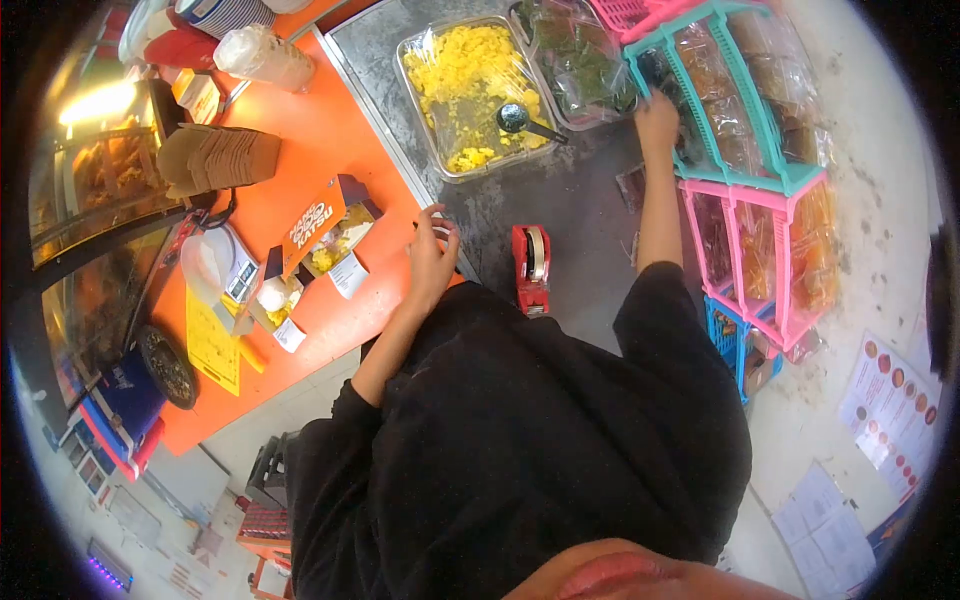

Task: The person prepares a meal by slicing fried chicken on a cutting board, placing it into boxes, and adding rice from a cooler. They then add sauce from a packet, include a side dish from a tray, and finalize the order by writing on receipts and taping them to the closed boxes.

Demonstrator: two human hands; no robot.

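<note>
My left hand (432,262) hovers by the metal edge of the orange counter (385,150), its fingers curled with a small dark thing at their tips, too small to name. My right hand (657,125) reaches to the front of a teal basket (735,75) holding wrapped packs; its fingertips are partly hidden. Left of my left hand stand an open printed box (312,232) with yellow and white food and a smaller food box (275,297). A red tape dispenser (531,268) lies between my arms. Beyond it, a clear tray (450,170) holds yellow food and a black spoon (513,119).
Leafy greens fill a covered tray (575,65) beside the teal basket. Pink baskets (735,190) line the right wall. At left are stacked brown boxes (218,158), a wrapped cup stack (265,58), a scale (240,278), a yellow board (212,343) and a lit glass case (100,160).
</note>
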